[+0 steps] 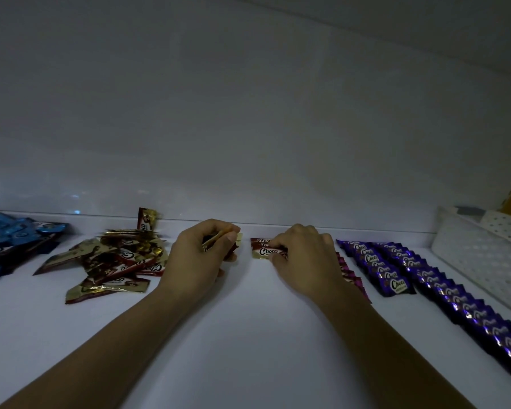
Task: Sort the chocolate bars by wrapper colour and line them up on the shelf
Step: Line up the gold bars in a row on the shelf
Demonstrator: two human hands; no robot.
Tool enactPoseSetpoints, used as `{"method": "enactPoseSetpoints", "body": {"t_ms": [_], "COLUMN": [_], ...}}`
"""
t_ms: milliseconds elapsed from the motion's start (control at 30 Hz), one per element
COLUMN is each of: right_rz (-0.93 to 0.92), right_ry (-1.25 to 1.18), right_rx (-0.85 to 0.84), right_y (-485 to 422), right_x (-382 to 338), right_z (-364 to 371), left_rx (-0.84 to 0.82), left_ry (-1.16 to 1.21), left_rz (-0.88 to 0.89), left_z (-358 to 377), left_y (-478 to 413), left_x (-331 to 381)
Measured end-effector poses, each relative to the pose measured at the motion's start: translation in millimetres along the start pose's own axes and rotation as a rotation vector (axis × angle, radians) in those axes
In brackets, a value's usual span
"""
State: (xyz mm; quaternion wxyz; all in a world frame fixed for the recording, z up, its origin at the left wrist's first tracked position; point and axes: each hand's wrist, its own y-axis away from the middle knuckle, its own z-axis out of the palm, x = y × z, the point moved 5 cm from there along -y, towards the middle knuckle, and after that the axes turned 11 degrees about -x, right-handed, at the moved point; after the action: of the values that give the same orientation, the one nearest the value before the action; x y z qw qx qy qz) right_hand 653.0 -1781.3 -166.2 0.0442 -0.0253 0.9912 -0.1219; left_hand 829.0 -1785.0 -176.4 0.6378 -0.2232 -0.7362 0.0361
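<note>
1. Gold-and-red is the colour in hand. Your left hand (202, 255), centre frame, is curled round a small stack of held bars (211, 242), with the thumb pinching them against the fingers.
2. Your right hand (304, 261), just right of centre, pinches the right end of the front bar (266, 251) of a new row (260, 241). 2 bars show there, overlapping, flat on the shelf (248, 335) near the back wall.
3. The loose gold-and-red pile (115, 261) lies left of centre, and 1 upright bar (145, 218) leans on the wall behind it. The blue pile (9, 243) at the far left edge is also unsorted.
4. On the right, 2 purple rows (396, 278) are lined up, the outer one running to the lower right corner. A magenta row (350, 276) is mostly hidden by your right wrist. A white basket (478, 255) sits at the far right.
5. Risk: your right wrist is over the magenta row. Pull back low and you'd likely shear it.
6. Risk: the foil looks slick. Press the front bar hard and the new row may skew or slide.
7. Risk: your left grip holds several bars. Ease the thumb to feed 1 and the rest may fan out and drop.
8. Risk: the new row sits between the pile and the magenta row. Run it crooked and it meets a neighbour.
9. Risk: the light is dim, so dark red and magenta could get mixed.
</note>
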Motion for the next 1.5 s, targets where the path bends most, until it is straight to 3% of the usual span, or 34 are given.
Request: {"method": "enactPoseSetpoints", "body": {"t_ms": [267, 333, 400, 433, 567, 767, 900, 1067, 1167, 1200, 1300, 1400, 1500], "right_rz": [0.021, 0.007, -0.080, -0.126, -0.161, 0.060, 0.118, 0.062, 0.146, 0.193, 0.194, 0.100, 0.107], "right_ry": [-0.076, -0.504, -1.016, -1.129, -1.172, -1.285, -1.302, -1.409, -1.556, -1.508, -1.051, -0.756, -0.329], "right_rx": [-0.008, -0.008, -0.156, -0.230, -0.241, -0.076, -0.117, -0.292, -0.218, -0.157, -0.047, -0.171, -0.186], "right_y": [1.7, 3.7, 7.1, 9.7, 14.0, 9.3, 7.0, 7.6, 6.2, 5.7, 4.9, 3.8, 1.3], "right_x": [-4.3, -11.1, -27.2, -35.4, -47.3, -25.9, -22.2, -33.2, -26.0, -18.6, 6.4, 10.1, 8.2], "right_z": [-3.5, -12.7, -17.7, -18.9, -19.5, -16.8, -14.6, -6.7, -13.1, -17.2, -32.9, -36.4, -31.8], "left_rx": [0.018, 0.011, 0.001, 0.004, 0.041, -0.033, -0.040, -0.048, -0.052, -0.043, 0.009, 0.018, 0.017], "left_ry": [0.061, 0.091, 0.125, 0.145, 0.235, 0.186, 0.155, 0.171, 0.135, 0.122, 0.088, 0.072, 0.052], "left_rz": [-0.003, 0.000, 0.001, 0.007, -0.001, -0.043, -0.048, -0.067, -0.063, -0.061, -0.049, -0.050, -0.051], "left_z": [-1.9, -1.5, -0.9, -1.4, -4.3, 2.8, 1.7, 2.2, 2.8, 2.2, -1.7, -1.9, -1.6], "left_y": [0.3, 0.6, 0.7, 0.8, 0.7, -0.4, -0.6, -0.7, -1.4, -1.5, -1.3, -1.4, -2.5], "left_x": [-2.9, -2.7, -2.7, -2.3, -0.7, -1.6, -2.4, -2.4, -2.4, -2.9, -5.1, -6.8, -6.1]}}
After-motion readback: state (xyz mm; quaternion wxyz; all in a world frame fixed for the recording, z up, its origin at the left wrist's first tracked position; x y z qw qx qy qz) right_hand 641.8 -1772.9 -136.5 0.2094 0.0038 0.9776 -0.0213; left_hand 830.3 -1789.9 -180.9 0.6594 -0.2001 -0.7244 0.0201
